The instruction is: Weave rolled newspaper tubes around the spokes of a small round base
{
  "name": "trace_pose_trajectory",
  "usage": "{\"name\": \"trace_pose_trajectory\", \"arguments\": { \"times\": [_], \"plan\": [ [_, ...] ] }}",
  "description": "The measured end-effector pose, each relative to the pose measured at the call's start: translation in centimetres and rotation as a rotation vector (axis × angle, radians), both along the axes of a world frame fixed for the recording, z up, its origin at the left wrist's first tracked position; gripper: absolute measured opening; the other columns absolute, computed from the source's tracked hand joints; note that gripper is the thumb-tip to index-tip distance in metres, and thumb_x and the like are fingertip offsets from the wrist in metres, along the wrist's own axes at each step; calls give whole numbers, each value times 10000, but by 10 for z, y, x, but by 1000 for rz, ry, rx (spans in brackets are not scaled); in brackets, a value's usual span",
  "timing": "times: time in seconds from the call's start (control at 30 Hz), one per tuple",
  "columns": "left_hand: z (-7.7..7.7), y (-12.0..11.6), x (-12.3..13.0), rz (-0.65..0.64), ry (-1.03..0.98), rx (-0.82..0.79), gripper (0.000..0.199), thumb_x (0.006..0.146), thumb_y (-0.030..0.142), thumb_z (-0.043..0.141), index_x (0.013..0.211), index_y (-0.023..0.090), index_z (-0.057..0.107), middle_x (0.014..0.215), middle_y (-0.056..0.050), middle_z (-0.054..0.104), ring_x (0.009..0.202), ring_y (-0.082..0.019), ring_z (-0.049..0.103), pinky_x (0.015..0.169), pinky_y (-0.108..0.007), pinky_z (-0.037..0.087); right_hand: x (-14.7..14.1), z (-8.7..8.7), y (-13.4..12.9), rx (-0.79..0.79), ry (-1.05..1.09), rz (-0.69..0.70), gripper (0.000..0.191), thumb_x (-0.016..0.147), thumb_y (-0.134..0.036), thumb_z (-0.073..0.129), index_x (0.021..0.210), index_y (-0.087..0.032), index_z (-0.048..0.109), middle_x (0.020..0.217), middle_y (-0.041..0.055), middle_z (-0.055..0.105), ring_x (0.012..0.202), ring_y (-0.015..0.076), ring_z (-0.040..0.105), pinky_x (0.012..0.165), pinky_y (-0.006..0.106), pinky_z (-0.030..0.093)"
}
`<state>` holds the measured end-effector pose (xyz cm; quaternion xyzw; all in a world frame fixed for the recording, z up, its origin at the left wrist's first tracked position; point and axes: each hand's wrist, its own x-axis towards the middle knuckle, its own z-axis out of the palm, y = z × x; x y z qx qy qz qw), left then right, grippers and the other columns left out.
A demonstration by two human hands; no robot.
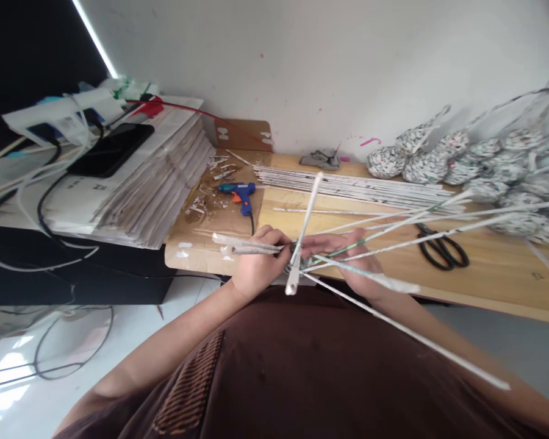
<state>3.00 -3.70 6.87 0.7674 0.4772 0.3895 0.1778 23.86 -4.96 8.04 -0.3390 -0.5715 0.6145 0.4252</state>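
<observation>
Paper weave [295, 259] held in front of the body, at the table's [507, 283] near edge

The weave is a small, dark, tight knot with pale paper tubes [312, 207] fanning out from it. One tube stands up and away, one points its hollow end at the camera, and two run left past the knuckles. Several more spread right over the table, some tinged green, and a long one slants down across the brown shirt [302, 366]. The tubes are off-white with faint print.

The left hand [261, 259] is closed, thumb and fingers pinching the weave from its left side. The right hand [359, 262] is on the other side among the tubes, its fingers stretched toward the knot; it is blurred, and I cannot tell whether it grips anything.

At the right, bulbous woven pieces [387, 161] in speckled paper are heaped against the wall [324, 79]; their insides are hidden. A power strip [64, 110] at the left has dark plugs [48, 133] in it and sits on a thick paper stack [160, 183], beside a black phone [112, 149].

Cardboard [196, 253] bears paper scraps [199, 206] and a blue glue gun [243, 196]. Behind the hands lies a row of loose rods [348, 186], with black-handled scissors [443, 249] to the right.
</observation>
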Motion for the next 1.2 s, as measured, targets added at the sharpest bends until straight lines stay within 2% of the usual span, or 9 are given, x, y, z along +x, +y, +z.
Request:
{"name": "trace_pose_trajectory", "arguments": {
  "times": [0.1,0.2,0.4,0.53,0.6,0.73,0.93,1.07,1.2],
  "plan": [
    [0,-3,-1,14,32,-23,76,847,144,693,791,195,686,785,-30,669,780,-166,657,721,-266,518,-4,5,1,29,-124,-37,333,885,-502,690,1106,-260,752,974,54,782,952,235,738,909,425,580],
    [0,-5,-4,-22,75,-9,50,844,181,715,813,203,684,785,-16,658,731,-147,632,655,-244,485,-7,14,0,149,-292,41,315,875,-339,721,1178,-253,736,1068,51,777,1001,213,728,974,405,554],
    [2,-5,-1,-2,161,51,141,862,137,645,734,193,652,739,-37,660,750,-174,639,686,-269,489,-8,19,3,45,-242,25,302,919,-436,657,1065,-197,767,963,69,788,880,196,743,797,329,591],
    [2,-5,0,-2,147,25,111,849,148,658,748,193,669,754,-41,670,752,-177,650,689,-269,501,-6,16,5,55,-225,65,339,787,-346,804,1095,-218,743,951,43,777,868,179,734,805,319,589],
    [3,-7,1,-10,101,-7,90,833,136,675,765,195,681,768,-33,674,733,-162,652,682,-257,505,-6,14,5,95,-294,21,278,761,-337,820,997,-212,743,835,20,758,744,159,712,685,282,573],
    [4,-8,3,16,41,-15,110,813,99,675,769,200,678,778,-16,677,755,-153,661,706,-251,510,-6,13,2,315,-532,-257,149,826,-355,750,820,-212,710,691,7,712,587,151,642,520,268,476],
    [2,-8,3,46,24,-25,124,813,84,667,761,196,670,766,-8,661,745,-144,648,717,-247,507,0,14,-4,709,-734,-344,111,888,-226,664,917,-264,764,959,28,792,900,243,740,828,402,561],
    [2,-8,3,38,11,-27,128,811,75,662,754,190,656,771,-6,651,738,-136,636,712,-240,496,-3,6,-6,637,-570,-379,157,848,-187,702,980,-269,722,1083,36,763,990,251,724,849,413,578],
    [-2,-8,3,31,-13,-1,135,799,59,660,775,191,648,785,4,643,754,-133,635,723,-234,496,-12,-10,-4,323,-261,-489,127,859,-252,716,938,-252,617,1127,48,717,870,204,711,673,338,564]
  ]
}}
